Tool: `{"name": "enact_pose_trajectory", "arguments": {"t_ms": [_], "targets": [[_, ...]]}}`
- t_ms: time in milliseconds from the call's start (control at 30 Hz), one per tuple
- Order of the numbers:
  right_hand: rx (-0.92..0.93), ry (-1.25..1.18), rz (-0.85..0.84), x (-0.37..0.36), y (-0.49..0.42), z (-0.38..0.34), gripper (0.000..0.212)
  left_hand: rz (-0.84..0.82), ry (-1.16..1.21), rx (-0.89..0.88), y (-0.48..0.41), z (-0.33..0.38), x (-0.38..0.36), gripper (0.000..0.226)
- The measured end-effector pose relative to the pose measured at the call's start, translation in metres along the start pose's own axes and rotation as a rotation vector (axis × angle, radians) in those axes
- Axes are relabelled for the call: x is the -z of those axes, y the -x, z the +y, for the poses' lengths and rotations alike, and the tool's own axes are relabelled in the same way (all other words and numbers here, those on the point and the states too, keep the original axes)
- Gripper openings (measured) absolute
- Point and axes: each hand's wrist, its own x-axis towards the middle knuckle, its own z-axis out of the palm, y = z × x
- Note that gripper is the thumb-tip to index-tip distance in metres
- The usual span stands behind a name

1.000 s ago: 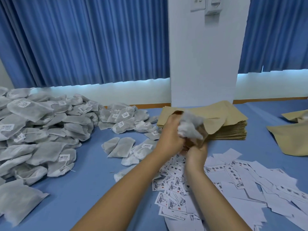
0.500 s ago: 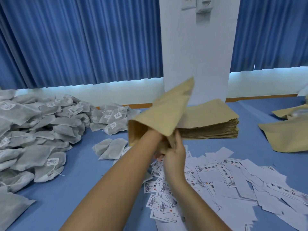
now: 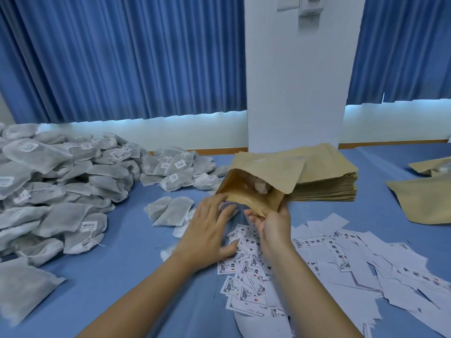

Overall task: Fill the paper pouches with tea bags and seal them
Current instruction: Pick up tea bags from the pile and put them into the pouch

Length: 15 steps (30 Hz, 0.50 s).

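A brown paper pouch (image 3: 266,176) lies tilted with its mouth open toward me, and a pale tea bag (image 3: 261,186) shows inside it. My right hand (image 3: 271,224) pinches the pouch's lower lip. My left hand (image 3: 210,230) is spread flat with straight fingers, its fingertips touching the left edge of the pouch mouth. Two loose grey tea bags (image 3: 170,211) lie just left of my left hand. A big heap of grey tea bags (image 3: 56,181) covers the left of the blue table.
A stack of flat brown pouches (image 3: 327,184) sits behind the held pouch. More brown pouches (image 3: 422,201) lie at the right. White printed labels (image 3: 341,259) are scattered below and right of my hands. A white pillar (image 3: 295,93) and blue curtains stand behind the table.
The pouch has come down from being raised in the air to lying low with its mouth open. My left hand has left the pouch's inside and now lies flat at its edge.
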Motion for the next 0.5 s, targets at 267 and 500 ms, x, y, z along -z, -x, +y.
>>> {"name": "enact_pose_trajectory", "arguments": {"t_ms": [267,500], "targets": [[0.004,-0.003,0.025,0.003,0.001,0.005,0.033,0.276,-0.174,-0.114,0.009,-0.02,-0.025,0.032],[0.085,-0.053,0.112,0.008,-0.003,0.005,0.028,0.061,-0.277,0.183,0.005,-0.025,-0.034,0.029]]}}
